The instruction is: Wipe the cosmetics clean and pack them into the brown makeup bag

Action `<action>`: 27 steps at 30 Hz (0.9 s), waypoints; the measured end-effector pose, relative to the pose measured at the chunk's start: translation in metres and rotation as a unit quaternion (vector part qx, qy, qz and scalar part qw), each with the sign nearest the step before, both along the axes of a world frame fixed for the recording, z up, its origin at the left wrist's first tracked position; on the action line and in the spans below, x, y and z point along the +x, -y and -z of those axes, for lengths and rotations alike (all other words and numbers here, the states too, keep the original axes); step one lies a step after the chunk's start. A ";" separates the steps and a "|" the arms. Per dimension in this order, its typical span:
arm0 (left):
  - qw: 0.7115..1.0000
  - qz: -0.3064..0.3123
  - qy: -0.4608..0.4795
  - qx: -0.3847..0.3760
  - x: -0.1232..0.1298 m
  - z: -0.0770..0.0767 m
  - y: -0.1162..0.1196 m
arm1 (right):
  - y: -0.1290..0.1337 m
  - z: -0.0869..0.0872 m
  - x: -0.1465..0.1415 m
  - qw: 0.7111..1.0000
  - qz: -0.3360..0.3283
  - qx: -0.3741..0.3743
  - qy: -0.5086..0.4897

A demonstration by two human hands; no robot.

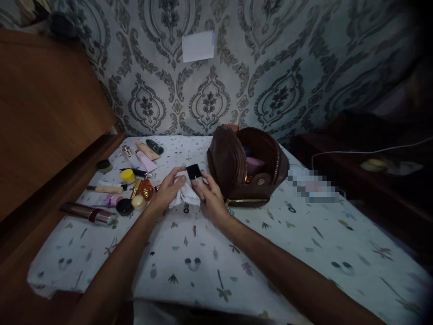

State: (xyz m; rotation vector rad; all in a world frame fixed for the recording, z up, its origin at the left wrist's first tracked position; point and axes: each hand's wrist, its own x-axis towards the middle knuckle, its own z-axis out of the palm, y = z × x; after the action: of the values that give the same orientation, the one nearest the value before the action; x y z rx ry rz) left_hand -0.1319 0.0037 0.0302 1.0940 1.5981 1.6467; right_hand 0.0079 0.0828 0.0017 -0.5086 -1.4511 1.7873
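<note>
A small bottle (194,172) with a black cap is tilted in my right hand (214,198), whose fingers wrap round its body. My left hand (172,187) is closed on a crumpled white cloth or tissue (185,195), close against the bottle's left side. Just right of my right hand stands an open brown bag (228,158), its zip undone, with a pink item (254,165) inside. Left of my left hand lie several cosmetics, among them an orange round item (146,189), a yellow-lidded jar (127,176) and a black round jar (124,207).
A patterned white cloth (192,253) covers the table. On the left are a long brown tube (79,211), a pink tube (146,160) and a wooden panel (50,108). A blurred-out object (314,185) and a white cable (372,147) are at the right.
</note>
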 end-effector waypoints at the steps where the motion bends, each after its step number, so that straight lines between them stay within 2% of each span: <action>1: 0.999 -0.052 -0.011 0.010 0.000 -0.002 0.000 | -0.001 -0.002 -0.001 0.998 -0.019 -0.054 -0.020; 4: 0.970 -0.231 -0.047 0.052 0.000 -0.008 0.001 | 0.000 -0.007 -0.001 0.979 -0.090 -0.176 -0.048; 6: 0.957 -0.274 -0.063 0.073 0.003 -0.010 0.002 | 0.005 -0.010 0.000 0.965 -0.110 -0.229 -0.059; 8: 0.961 -0.247 -0.096 0.078 0.012 -0.008 0.001 | 0.012 -0.012 -0.001 0.961 -0.107 -0.248 -0.068; 10: 0.966 -0.179 -0.167 0.083 0.025 -0.004 0.000 | 0.016 -0.012 -0.001 0.961 -0.096 -0.248 -0.072; 13: 0.952 -0.104 -0.269 0.101 0.040 0.002 -0.002 | 0.015 -0.012 -0.002 0.956 -0.073 -0.274 -0.075; 17: 0.930 -0.098 -0.339 0.102 0.046 0.006 0.000 | 0.004 -0.010 -0.003 0.943 -0.071 -0.316 -0.082; 21: 0.898 -0.063 -0.418 0.126 0.057 0.008 0.005 | -0.010 -0.007 -0.005 0.932 -0.069 -0.337 -0.112; 24: 0.862 -0.040 -0.477 0.165 0.068 0.006 0.008 | -0.016 -0.008 -0.004 0.922 -0.093 -0.351 -0.136; 27: 0.851 -0.042 -0.493 0.175 0.065 0.000 0.009 | -0.011 -0.015 0.000 0.900 -0.105 -0.400 -0.136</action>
State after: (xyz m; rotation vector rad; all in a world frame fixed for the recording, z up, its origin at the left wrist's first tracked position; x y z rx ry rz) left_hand -0.0673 -0.0055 0.0301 2.3586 1.9611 1.5296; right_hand 0.0078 0.0937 0.0163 -0.4788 -0.5421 2.4966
